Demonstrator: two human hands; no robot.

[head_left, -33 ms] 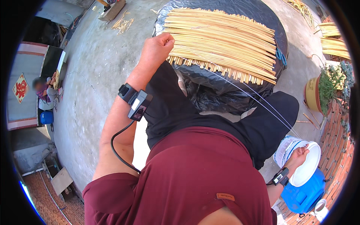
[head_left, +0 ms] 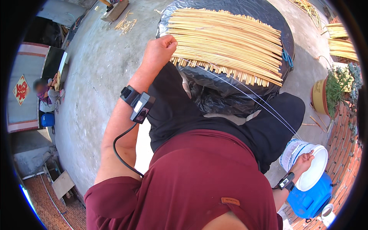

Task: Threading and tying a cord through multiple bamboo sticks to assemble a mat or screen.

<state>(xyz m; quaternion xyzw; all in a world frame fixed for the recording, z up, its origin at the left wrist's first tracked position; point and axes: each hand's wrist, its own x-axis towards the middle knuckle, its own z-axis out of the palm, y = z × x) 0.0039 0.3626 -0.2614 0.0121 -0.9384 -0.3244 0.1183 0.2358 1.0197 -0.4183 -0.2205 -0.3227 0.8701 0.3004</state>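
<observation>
A mat of pale yellow stalks (head_left: pixel 226 44) lies on a round stand (head_left: pixel 281 23) covered in black plastic in front of me. Beside the mat's left end, my left hand (head_left: pixel 159 50) is closed, its fingertips pinched together; whatever is in them is hidden. Two lengths of thin white string (head_left: pixel 264 106) stretch from the mat's near edge across my right knee toward the lower right. Out there, my right hand (head_left: pixel 303 161) is closed with its fingertips pinched on the string, in front of a white bucket's open mouth.
The white bucket (head_left: pixel 321 168) lies tipped by a blue barrel (head_left: pixel 312 195) at lower right. A potted plant (head_left: pixel 320 96) stands on the right, near more stalk bundles (head_left: pixel 341 48). Blue cord (head_left: pixel 286 57) hangs at the stand's edge. Another person (head_left: pixel 46 94) sits far left.
My right hand has shifted slightly left, and the string's lower ends have swung left with it. The left hand has moved very slightly left and down. The mat has stayed put.
</observation>
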